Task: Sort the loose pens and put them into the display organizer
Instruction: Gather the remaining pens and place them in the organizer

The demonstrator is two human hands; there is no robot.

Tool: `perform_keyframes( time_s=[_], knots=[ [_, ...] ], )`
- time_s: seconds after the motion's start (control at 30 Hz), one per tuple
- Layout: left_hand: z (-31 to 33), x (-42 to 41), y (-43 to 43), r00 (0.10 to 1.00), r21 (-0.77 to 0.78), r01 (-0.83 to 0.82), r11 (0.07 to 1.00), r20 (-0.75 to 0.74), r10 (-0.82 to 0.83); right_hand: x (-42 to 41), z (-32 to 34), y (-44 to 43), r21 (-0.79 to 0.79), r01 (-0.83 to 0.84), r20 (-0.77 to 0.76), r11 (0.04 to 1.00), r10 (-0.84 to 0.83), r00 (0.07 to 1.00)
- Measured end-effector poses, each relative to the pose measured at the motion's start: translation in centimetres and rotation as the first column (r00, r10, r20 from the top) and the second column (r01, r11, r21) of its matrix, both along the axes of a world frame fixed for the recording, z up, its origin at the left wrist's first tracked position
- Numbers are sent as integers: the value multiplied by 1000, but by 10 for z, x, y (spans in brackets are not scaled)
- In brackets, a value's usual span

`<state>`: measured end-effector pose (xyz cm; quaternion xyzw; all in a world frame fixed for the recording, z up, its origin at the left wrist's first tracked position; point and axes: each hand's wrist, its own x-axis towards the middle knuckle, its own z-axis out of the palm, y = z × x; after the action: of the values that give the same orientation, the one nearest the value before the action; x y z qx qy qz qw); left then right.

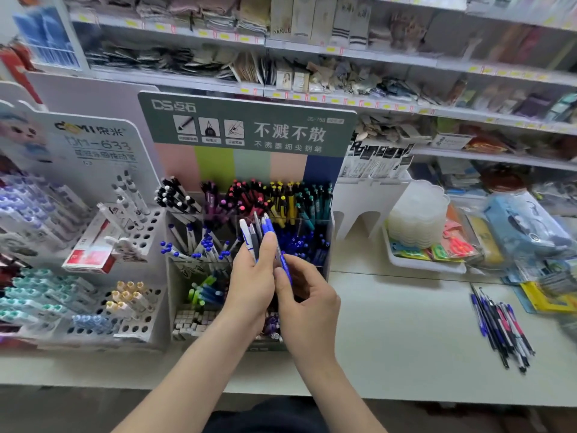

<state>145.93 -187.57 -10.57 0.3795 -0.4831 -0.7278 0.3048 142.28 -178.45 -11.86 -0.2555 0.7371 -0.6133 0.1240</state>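
Forearms (193,364) reaching up from bottom edge over white table (390,339). Left hand (253,276) gripping bunch of pens (254,229), fingers curling round barrels, tips pointing up, right in front of display organizer (246,123). Right hand (309,304) pinching blue pen (285,267) beside bunch, thumb and fingertips clamping barrel. Loose pens (502,329) lying heaped on table, well apart to right.
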Motion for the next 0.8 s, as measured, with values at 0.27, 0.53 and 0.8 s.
perform_keyframes(
  time_s=[0.27,0.53,0.8],
  knots=[
    [9,-6,1,994,157,-36,987,-94,51,-4,4,-2,11,-24,52,1000,23,998],
    [-3,-5,-5,993,51,-105,993,-51,108,-22,-2,-5,-34,26,15,999,-26,1000],
    [-14,12,-28,984,-88,-163,983,58,169,-80,18,14,389,144,-484,910,69,872]
  ],
)
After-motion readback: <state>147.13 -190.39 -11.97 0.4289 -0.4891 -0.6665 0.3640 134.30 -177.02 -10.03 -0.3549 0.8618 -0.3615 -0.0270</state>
